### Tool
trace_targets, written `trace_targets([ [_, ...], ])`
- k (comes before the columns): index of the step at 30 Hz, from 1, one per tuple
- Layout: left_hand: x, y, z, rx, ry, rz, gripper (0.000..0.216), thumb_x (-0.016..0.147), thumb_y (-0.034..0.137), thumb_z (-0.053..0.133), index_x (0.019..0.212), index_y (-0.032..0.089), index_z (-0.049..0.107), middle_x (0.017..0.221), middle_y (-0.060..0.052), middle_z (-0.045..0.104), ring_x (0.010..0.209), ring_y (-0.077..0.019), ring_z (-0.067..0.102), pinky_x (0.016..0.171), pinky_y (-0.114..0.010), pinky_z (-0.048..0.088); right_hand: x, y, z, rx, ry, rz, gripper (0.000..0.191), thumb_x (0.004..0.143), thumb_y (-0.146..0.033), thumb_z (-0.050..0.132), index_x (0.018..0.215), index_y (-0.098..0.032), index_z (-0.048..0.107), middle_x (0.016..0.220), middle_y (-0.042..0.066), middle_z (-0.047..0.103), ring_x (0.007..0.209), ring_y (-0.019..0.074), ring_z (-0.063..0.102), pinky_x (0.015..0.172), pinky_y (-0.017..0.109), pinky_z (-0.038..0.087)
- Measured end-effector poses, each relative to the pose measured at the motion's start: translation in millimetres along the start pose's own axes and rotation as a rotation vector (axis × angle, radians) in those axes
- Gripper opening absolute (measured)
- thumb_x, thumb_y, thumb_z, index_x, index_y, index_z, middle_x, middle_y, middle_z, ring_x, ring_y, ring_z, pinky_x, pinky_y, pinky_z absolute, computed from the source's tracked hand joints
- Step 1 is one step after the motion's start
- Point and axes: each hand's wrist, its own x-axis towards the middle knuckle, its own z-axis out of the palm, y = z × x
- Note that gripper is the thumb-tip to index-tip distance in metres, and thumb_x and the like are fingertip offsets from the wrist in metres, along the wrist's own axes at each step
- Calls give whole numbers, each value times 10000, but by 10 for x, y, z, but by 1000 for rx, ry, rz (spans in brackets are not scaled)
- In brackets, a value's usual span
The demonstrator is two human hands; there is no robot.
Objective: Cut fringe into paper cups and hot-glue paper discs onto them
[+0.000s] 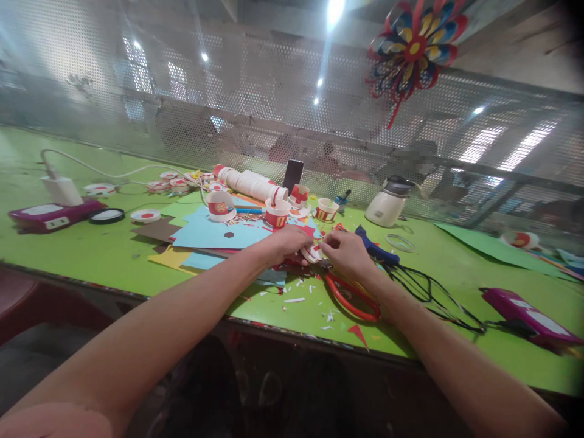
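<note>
My left hand (292, 244) is closed on a small white paper piece with red marks (312, 253), held low over the table's front half. Close on its right, my right hand (347, 250) has its fingers pinched together at the piece's edge; what lies between them is too small to make out. Below my right hand lies a pair of scissors with red-orange handles (349, 298), blades pointing toward the paper piece. A blue glue gun (378, 248) rests just beyond my right wrist. Red-and-white paper cups (277, 214) stand behind my hands.
Blue paper sheets (214, 234) and scraps cover the middle of the green table (100, 252). A row of nested cups (250, 182), a phone (292, 175) and a white kettle (387, 204) stand farther back. Purple power strips (531, 316) lie toward both sides, with black cables (431, 292) at right.
</note>
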Motion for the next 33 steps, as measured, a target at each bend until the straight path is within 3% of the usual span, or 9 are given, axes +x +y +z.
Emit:
trace_targets([
  [16, 19, 5, -13, 62, 6, 29, 144, 685, 103, 467, 566, 115, 549, 535, -38, 583, 448, -102, 506, 485, -242, 443, 5, -31, -88, 64, -48, 52, 203, 890, -303, 529, 963, -133, 612, 929, 30, 648, 780, 148, 630, 696, 332, 522],
  [33, -56, 58, 14, 121, 34, 44, 184, 688, 95, 463, 519, 138, 518, 447, -9, 555, 367, -99, 484, 412, -215, 375, 13, 44, 36, 238, -147, 80, 231, 877, -280, 550, 1056, -139, 592, 1043, 49, 626, 848, 173, 626, 708, 345, 527],
])
